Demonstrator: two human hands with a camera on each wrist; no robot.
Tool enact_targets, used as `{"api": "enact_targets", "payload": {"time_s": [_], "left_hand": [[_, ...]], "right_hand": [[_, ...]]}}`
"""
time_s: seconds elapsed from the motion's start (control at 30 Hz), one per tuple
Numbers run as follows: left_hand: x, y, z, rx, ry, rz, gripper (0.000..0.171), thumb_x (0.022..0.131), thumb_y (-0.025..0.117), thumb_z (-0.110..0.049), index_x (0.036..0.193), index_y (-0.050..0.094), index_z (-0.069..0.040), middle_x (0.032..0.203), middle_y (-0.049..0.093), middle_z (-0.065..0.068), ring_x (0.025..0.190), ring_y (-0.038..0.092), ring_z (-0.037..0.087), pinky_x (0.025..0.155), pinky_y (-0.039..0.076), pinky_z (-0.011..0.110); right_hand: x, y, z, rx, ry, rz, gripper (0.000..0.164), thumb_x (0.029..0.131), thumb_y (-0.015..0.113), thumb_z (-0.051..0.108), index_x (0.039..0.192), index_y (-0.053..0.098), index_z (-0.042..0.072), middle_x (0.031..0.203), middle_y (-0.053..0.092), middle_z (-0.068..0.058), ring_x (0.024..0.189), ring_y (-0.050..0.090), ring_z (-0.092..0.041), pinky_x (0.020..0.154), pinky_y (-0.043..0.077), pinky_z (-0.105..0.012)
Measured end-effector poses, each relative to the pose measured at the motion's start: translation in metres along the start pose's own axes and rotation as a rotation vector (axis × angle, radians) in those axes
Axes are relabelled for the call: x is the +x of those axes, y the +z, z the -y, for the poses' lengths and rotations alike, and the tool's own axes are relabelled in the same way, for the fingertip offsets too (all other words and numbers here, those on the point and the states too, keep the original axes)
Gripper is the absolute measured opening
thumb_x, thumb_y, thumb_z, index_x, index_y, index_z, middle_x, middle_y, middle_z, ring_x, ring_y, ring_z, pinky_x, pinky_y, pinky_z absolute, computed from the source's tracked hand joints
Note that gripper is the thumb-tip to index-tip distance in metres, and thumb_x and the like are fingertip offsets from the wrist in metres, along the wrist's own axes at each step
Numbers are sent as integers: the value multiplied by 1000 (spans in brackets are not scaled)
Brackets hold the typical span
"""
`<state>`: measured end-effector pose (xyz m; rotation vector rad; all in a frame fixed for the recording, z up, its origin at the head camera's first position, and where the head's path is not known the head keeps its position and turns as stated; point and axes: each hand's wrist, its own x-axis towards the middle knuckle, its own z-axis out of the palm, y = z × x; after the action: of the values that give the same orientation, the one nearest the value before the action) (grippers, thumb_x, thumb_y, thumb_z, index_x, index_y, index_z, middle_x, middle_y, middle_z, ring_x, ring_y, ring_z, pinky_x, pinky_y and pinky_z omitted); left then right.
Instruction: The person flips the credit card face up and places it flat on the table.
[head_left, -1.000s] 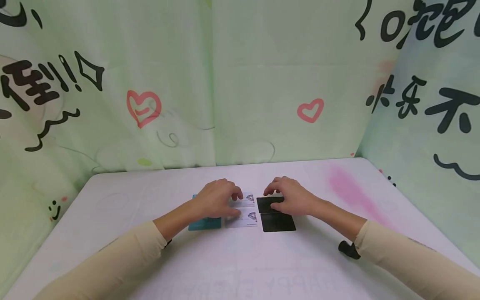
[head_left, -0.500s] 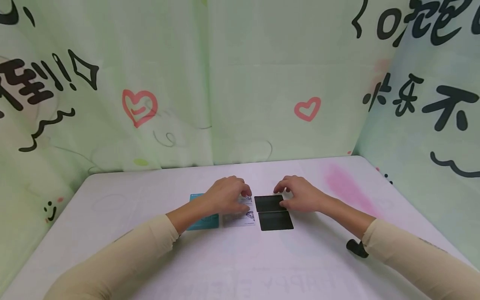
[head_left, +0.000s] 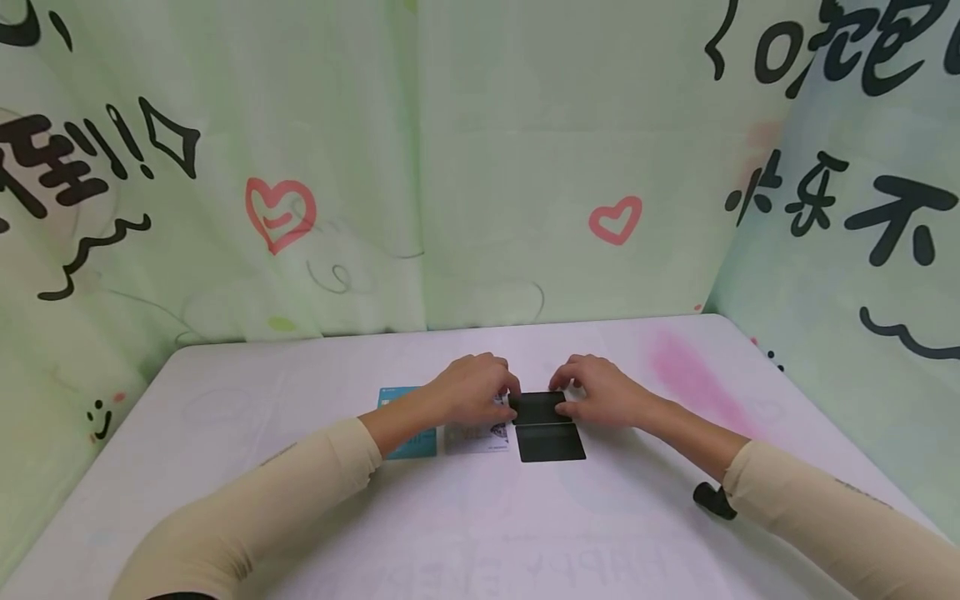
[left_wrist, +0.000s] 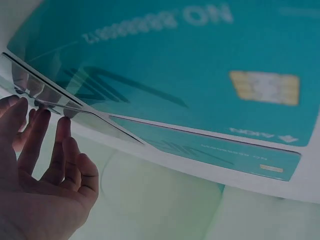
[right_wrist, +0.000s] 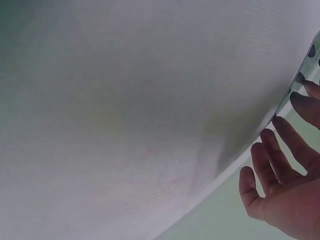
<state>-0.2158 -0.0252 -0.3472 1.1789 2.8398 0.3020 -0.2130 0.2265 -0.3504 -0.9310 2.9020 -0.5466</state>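
Observation:
Two black cards lie one behind the other; the far black card has a hand at each side edge. My left hand reaches over the pale printed cards, its thumb and fingertips at the far black card's left edge. At that card's right edge are the thumb and fingers of my right hand. The near black card lies untouched. Both hands' fingers look loosely bent, in the left wrist view and the right wrist view too. My left forearm and hand partly cover the near pale card and the teal cards.
The cards form a compact block on a white-covered table. In the left wrist view, the near teal card and far teal card lie flat, chips visible. A green curtain closes off the back. A black object hangs by my right sleeve.
My left hand has moved right, from over the pale cards to the far black card's left edge. My right hand has shifted slightly right, to that card's right edge.

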Motion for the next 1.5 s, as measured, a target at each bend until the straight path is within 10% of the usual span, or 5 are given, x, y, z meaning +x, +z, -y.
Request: {"api": "enact_targets", "payload": {"time_s": [1.5], "left_hand": [[23,1,3,-19,-101,61,41,86,82,-43,114,79,-13,99,67,-1,96,54,15,84,49,29]], "right_hand": [[7,-6,-8,31,-7,37,39,77,88,21,111,75,8,104,68,-2,97,61,-23,88,49,-39]]}}
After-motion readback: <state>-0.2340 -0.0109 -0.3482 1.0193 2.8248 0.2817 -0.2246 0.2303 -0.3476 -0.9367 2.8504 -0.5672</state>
